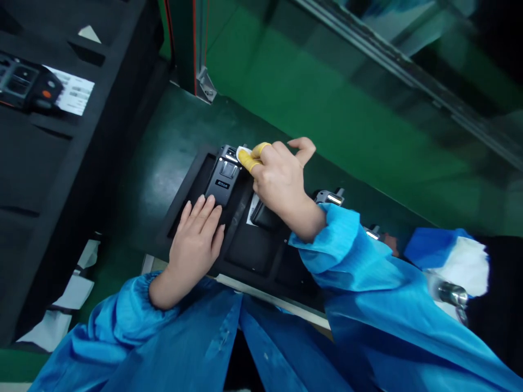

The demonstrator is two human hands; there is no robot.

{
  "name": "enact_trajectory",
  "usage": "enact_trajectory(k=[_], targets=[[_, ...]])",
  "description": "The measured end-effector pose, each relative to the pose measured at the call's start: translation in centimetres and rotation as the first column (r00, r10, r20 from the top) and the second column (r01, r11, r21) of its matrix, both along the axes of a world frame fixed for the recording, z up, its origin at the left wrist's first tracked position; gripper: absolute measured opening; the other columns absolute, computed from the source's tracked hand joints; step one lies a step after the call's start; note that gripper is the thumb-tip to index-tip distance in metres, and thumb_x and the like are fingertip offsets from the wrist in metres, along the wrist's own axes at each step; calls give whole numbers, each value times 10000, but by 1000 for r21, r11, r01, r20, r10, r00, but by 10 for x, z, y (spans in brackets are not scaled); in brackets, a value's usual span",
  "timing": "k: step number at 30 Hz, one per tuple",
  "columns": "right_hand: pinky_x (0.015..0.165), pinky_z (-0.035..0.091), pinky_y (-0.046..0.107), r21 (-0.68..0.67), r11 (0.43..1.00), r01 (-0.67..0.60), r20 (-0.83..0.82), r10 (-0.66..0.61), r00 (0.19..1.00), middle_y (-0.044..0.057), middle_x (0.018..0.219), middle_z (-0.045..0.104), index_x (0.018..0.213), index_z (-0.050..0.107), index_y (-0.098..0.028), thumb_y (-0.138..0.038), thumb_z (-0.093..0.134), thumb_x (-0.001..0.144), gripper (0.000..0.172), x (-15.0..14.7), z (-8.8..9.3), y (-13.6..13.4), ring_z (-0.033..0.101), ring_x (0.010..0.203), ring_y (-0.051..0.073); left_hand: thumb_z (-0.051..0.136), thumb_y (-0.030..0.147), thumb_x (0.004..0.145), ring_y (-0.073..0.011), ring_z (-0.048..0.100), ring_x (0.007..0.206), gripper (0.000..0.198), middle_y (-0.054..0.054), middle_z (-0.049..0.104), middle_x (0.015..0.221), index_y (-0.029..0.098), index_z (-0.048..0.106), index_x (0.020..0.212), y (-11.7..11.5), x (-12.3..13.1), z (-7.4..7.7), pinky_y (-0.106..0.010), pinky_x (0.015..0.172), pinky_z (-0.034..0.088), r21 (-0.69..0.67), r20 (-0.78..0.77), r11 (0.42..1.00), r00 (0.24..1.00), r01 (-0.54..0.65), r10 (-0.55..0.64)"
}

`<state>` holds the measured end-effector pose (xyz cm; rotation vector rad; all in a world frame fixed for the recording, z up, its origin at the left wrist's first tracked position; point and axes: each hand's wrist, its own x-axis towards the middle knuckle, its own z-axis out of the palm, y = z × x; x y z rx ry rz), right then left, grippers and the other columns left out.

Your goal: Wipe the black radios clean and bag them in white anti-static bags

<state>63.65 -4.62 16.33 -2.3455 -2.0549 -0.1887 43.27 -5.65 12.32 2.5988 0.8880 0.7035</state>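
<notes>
Just ahead of the left hand (196, 237), the labelled handheld device (224, 184) lies in a black foam tray (250, 255). Below the right hand (280, 173), the tray also holds a darker device (265, 216). Well left of both hands, a larger foam tray (35, 169) bears another device (25, 84). The left hand lies flat, fingertips on the labelled device's near end; the right, wrist bent, pinches a white pad (241, 149) against its far end.
</notes>
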Motion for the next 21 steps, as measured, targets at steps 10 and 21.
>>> enact_trajectory(k=[10, 21], targets=[[983, 269, 469, -3, 1000, -28, -26, 28, 999, 20, 948, 614, 907, 696, -227, -127, 344, 978, 373, -16, 1, 5, 480, 984, 159, 543, 175, 907, -321, 567, 1261, 311, -194, 629, 1302, 93, 614, 1199, 1, 1, 2, -516, 1080, 440, 9, -1, 1000, 1000, -5, 5], [977, 280, 456, 91, 996, -26, 26, 24, 999, 5, 946, 617, 841, 684, -226, -160, 330, 992, 390, -15, -7, 19, 495, 999, 161, 521, 180, 913, -317, 561, 1270, 342, -180, 620, 1319, 119, 604, 1240, 1, 1, 1, -532, 1093, 420, -29, 5, 1000, 1000, 1, 0]])
